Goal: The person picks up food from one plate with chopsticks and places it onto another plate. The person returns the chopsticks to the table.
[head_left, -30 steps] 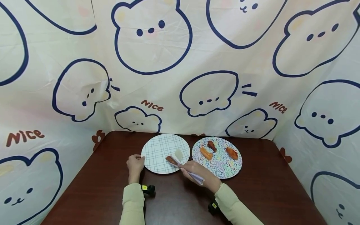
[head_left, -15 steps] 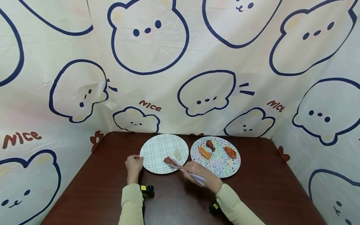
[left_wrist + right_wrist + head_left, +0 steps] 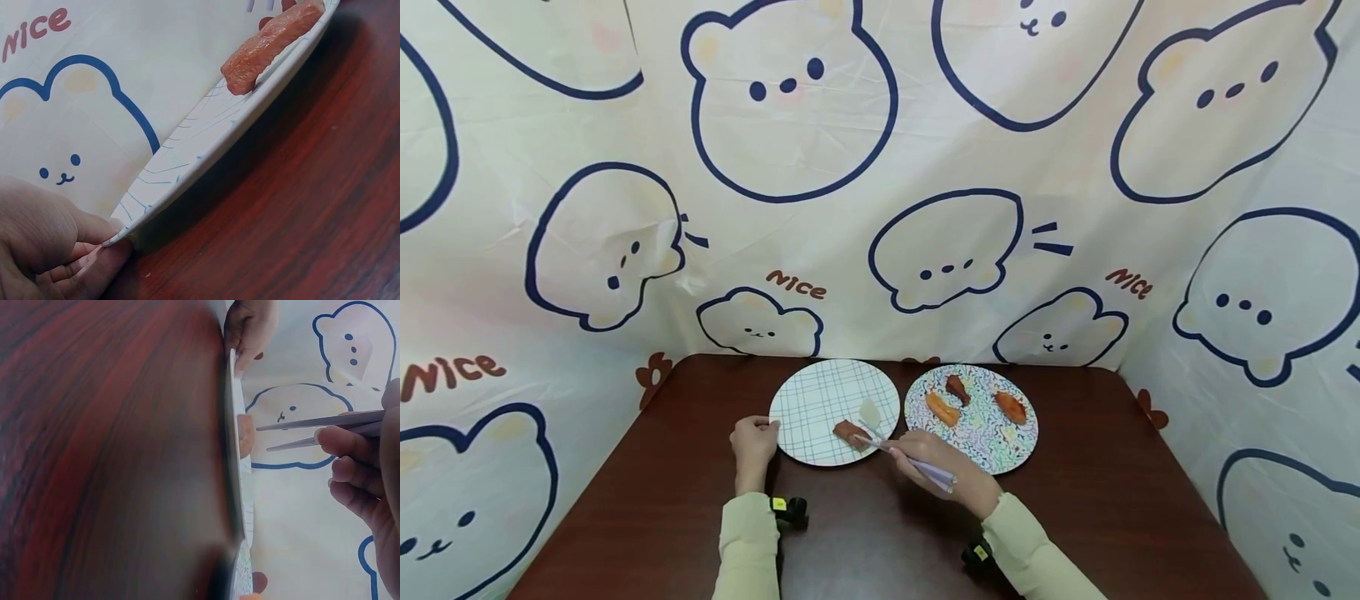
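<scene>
My left hand (image 3: pixel 754 450) pinches the left rim of a white plate with a blue grid (image 3: pixel 808 408); in the left wrist view, thumb and fingers (image 3: pixel 94 228) grip that rim. My right hand (image 3: pixel 943 467) holds a pair of pale lavender chopsticks (image 3: pixel 934 475). Their tips stand apart, just off a reddish-brown piece of meat (image 3: pixel 852 435) lying on the grid plate. In the right wrist view, a small gap shows between the chopsticks (image 3: pixel 312 423) and the meat (image 3: pixel 245 436). A pale, whitish piece (image 3: pixel 870 412) lies beside the meat.
To the right stands a multicoloured speckled plate (image 3: pixel 992 446) bearing a dark brown piece (image 3: pixel 957 389), a yellow-orange piece (image 3: pixel 942 409) and a reddish-orange piece (image 3: pixel 1011 407). Both plates sit near the back of the dark wooden table (image 3: pixel 850 542), before a cartoon-printed curtain (image 3: pixel 842 250).
The chopsticks have spread and released the meat, which now lies flatter on the grid plate. My right hand has drawn slightly back to the right. The left hand keeps its hold on the rim.
</scene>
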The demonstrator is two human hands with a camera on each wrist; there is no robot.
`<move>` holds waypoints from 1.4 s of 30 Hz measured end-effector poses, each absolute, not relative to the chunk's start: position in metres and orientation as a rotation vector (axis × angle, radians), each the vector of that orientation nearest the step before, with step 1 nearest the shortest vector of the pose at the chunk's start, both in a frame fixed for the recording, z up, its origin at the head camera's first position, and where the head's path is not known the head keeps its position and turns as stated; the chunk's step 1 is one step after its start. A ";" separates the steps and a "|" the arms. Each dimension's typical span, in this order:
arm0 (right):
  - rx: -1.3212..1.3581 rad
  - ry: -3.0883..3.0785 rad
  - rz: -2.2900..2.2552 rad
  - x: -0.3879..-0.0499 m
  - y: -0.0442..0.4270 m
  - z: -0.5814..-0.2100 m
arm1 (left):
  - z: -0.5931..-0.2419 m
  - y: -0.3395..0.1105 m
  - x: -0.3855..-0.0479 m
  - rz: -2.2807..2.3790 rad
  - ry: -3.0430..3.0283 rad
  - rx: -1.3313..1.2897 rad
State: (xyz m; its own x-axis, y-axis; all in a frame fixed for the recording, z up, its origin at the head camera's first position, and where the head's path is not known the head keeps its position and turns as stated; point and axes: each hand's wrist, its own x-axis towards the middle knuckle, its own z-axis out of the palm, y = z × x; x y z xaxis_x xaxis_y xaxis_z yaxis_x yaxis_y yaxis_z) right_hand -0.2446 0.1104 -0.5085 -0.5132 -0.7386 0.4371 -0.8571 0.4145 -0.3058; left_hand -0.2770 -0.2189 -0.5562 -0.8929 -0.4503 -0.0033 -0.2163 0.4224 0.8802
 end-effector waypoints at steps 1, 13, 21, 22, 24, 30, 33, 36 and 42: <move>1.396 -2.448 0.749 -0.245 0.112 -0.509 | -0.556 -0.219 -0.277 -1.461 -2.444 0.583; 1.367 -2.339 0.818 -0.250 0.135 -0.509 | -0.556 -0.218 -0.278 -1.456 -2.441 0.561; 1.301 -2.402 0.878 -0.251 0.149 -0.508 | -0.556 -0.218 -0.278 -1.458 -2.448 0.565; 1.295 -2.412 0.889 -0.250 0.150 -0.508 | -0.556 -0.218 -0.278 -1.460 -2.449 0.561; 1.287 -2.418 0.898 -0.250 0.153 -0.507 | -0.556 -0.218 -0.278 -1.461 -2.449 0.553; 1.281 -2.397 0.889 -0.251 0.165 -0.508 | -0.556 -0.219 -0.277 -1.468 -2.448 0.555; 1.267 -2.402 0.908 -0.253 0.170 -0.509 | -0.556 -0.219 -0.277 -1.473 -2.447 0.554; 1.241 -2.399 0.922 -0.254 0.175 -0.507 | -0.556 -0.219 -0.276 -1.469 -2.443 0.556; 1.176 -2.402 0.929 -0.257 0.181 -0.504 | -0.555 -0.217 -0.277 -1.457 -2.441 0.569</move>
